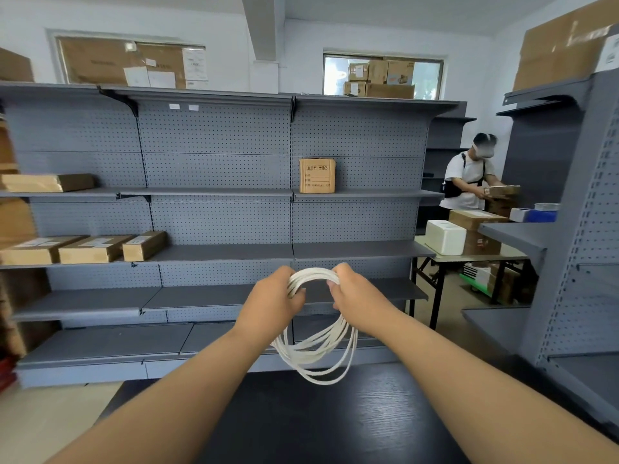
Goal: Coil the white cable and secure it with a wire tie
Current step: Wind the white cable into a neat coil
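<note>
Gripping the white cable [315, 346] with both hands, I hold its gathered loops up in front of me, over the far edge of the dark table [318, 426]; my left hand [273, 301] is curled round the strands at about 10 o'clock on the coil, and my right hand [355, 299] is curled round them at about 2 o'clock; a short arc of cable bridges the gap between my fists at 12. The cable is a thin, round, off-white cord with a matte surface, wound into several turns; the turns lie tight together where I clasp them and splay apart lower down, each loop hanging to a slightly different depth. The coil makes a loose oval whose long axis runs from 12 to 6 o'clock, its open face turned toward me and its lowest bend pointing down at the table; whether that bend touches the top I cannot tell. The table's surface is black with a fine wood grain and a faint sheen. Beyond it, from 9 to 2 o'clock, stands grey metal shelving [217, 222] with perforated back panels; a square brown cardboard box [317, 175] stands on a shelf at 12 o'clock, and flat cardboard cartons [90, 249] lie at 9 o'clock; at 2 o'clock another person [467, 185] handles a box.
</note>
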The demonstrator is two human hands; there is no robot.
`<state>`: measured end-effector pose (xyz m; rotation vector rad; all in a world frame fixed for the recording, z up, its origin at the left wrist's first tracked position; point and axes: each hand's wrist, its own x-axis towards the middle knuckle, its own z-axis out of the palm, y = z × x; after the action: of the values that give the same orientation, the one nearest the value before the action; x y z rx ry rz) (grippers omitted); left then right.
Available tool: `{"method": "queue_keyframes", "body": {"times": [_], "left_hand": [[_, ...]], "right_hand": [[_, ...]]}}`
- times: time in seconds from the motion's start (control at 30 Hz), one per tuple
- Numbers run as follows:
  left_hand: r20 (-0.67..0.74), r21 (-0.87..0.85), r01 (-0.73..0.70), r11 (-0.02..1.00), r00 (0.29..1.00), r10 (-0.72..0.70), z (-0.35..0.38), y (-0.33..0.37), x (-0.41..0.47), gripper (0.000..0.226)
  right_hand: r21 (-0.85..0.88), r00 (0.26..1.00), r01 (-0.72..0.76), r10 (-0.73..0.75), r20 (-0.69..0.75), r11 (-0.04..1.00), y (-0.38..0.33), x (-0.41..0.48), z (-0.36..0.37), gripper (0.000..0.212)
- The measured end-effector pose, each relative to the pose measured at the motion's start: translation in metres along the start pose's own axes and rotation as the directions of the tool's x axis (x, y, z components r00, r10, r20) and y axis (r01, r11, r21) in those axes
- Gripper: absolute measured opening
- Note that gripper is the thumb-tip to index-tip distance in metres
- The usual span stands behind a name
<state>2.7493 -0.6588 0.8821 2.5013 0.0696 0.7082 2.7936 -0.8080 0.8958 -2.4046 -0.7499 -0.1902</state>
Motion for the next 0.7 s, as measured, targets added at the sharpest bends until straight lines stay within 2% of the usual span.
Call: {"method": "queue_keyframes", "body": {"times": [0.17,0.33,0.4,0.57,0.7], "left_hand": [[-0.045,-0.099,0.067,0.993,0.996,-0.071,0.007,-0.003,-0.005,0.017],[-0.023,-0.06,0.013,0.998,1.0,-0.014,0.006,-0.006,-0.002,0.013],[-0.013,0.024,-0.028,0.999,1.0,0.028,0.003,-0.008,-0.001,0.009],[0.123,0.288,-0.169,0.943,0.983,0.138,-0.006,-0.001,-0.001,0.006],[0.16,0.368,-0.228,0.901,0.971,0.18,-0.006,0.005,-0.002,0.014]], "right_hand": [[0.164,0.988,-0.068,0.089,-0.124,0.984,0.003,0.0,-0.001,0.016],[0.26,0.988,-0.119,0.141,-0.068,0.958,0.008,-0.002,-0.004,0.012],[0.202,0.993,-0.114,0.118,-0.008,0.973,0.01,-0.002,-0.008,0.006],[-0.028,0.995,0.015,-0.012,0.101,0.999,0.001,-0.005,-0.012,0.02],[-0.168,0.985,0.106,-0.081,0.154,0.98,-0.004,-0.006,-0.006,0.02]]}}
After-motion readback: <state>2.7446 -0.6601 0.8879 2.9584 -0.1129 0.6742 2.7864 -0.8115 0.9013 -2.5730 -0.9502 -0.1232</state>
